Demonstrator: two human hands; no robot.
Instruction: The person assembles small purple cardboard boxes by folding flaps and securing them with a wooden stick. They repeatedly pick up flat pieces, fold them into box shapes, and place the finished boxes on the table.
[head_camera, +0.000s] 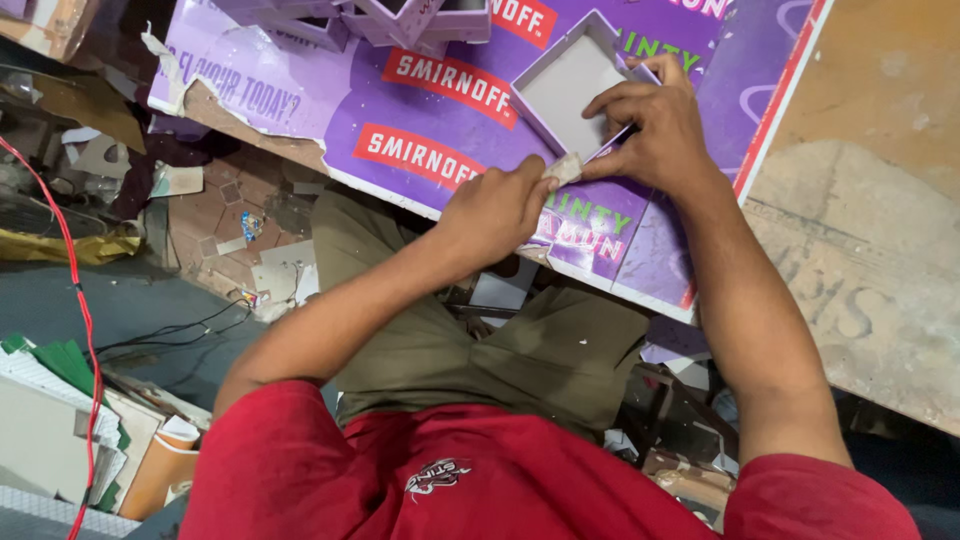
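A shallow lavender cardboard box (562, 85) with a grey inside lies on a purple printed sheet (400, 110). My right hand (652, 125) rests over the box's near corner and presses its wall with the fingertips. My left hand (500, 205) pinches a small grey-beige pad (565, 168) against that same corner, right beside my right thumb. Both hands meet at the box's near edge.
More lavender boxes (400, 18) sit at the sheet's far edge. A bare wooden board (860, 220) lies to the right. At left are a red cable (80, 320), stacked card and paper (50, 420), an orange roll (160, 470) and scraps on the floor.
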